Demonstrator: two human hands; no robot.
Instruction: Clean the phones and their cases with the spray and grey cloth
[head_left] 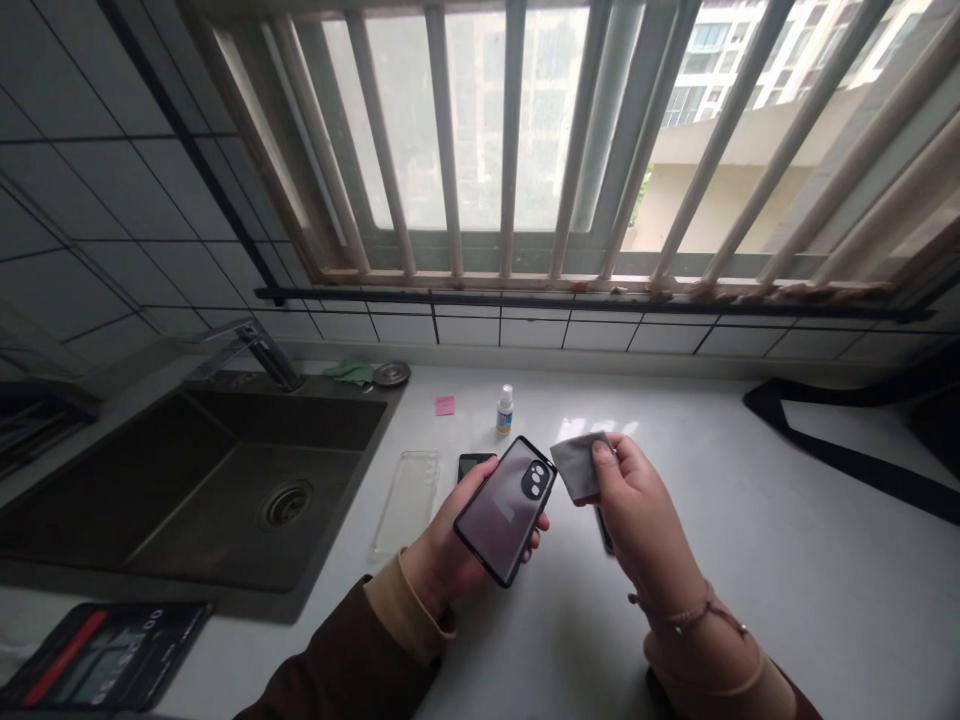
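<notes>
My left hand (454, 545) is wrapped round a phone case (495, 525) with a black rim, a smoky see-through back and a dark camera surround. It is tilted, back side up, above the counter; whether a phone sits inside, I cannot tell. Pinched between the thumb and fingers of my right hand (637, 495) is a folded grey cloth (577, 468), close to the case's upper right corner. A dark phone-like object (475, 465) lies partly hidden behind my left hand. Another dark, thin object (604, 532) shows beneath my right hand. Left of my hands lies a clear phone case (406, 500).
On the white counter (787, 560) stand a small spray bottle (505, 410) and, flat nearby, a pink note (445, 406). A sink (330, 520) with a faucet (266, 355) is at left. A black strap (847, 465) lies right; a dark package (105, 655) is lower left.
</notes>
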